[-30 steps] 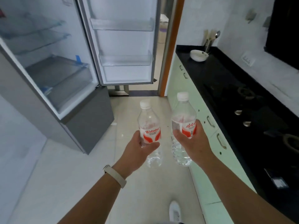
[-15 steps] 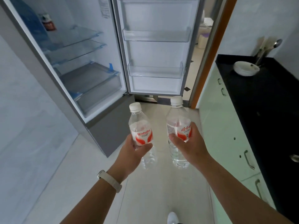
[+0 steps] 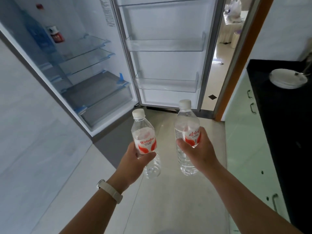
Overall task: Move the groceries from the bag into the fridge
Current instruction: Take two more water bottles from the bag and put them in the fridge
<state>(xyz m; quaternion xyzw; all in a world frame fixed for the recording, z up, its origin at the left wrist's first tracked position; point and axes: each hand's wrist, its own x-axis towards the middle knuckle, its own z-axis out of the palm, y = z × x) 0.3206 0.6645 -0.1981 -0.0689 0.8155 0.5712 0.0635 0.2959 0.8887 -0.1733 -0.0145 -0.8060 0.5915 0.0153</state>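
An open fridge [image 3: 87,78] is seen at left, its door [image 3: 168,65] swung wide. Before it, above the tiled floor [image 3: 168,196], a capped water bottle [image 3: 146,144] is gripped, cap up, in the left hand [image 3: 133,164], fingers wrapped round its red-and-white label. Just beside it but not touching, a second water bottle [image 3: 185,122] is clasped likewise by the right hand [image 3: 200,152]. A white bowl [image 3: 287,79] is set on the black counter [image 3: 278,124] at right.

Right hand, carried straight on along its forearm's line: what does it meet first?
Probably the open fridge door, low near its hinge. The right hand and right bottle would pass close to the left bottle on the way; depth there is unclear.
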